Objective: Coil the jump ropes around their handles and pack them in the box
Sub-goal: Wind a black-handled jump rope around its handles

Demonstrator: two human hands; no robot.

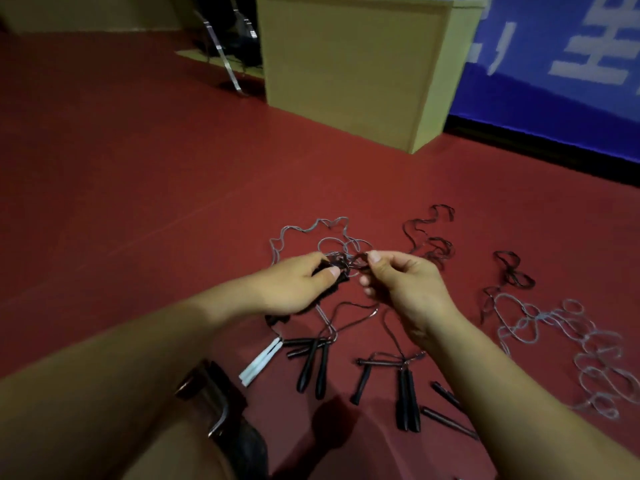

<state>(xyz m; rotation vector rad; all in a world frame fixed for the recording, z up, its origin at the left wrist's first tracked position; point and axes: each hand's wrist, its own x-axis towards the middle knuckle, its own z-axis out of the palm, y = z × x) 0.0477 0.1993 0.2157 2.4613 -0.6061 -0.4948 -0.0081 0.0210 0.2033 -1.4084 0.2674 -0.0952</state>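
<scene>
Jump rope point(341, 263) between raised left hand point(298, 285), right hand point(401, 284)

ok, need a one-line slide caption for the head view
Left hand grips a black handle while right hand pinches its rope; cardboard box stands beyond.

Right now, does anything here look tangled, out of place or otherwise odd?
Yes. The ropes lie loose and snarled across the floor, grey and dark cords overlapping. The left hand and right hand pinch a knotted clump. The box stands apart.
</scene>
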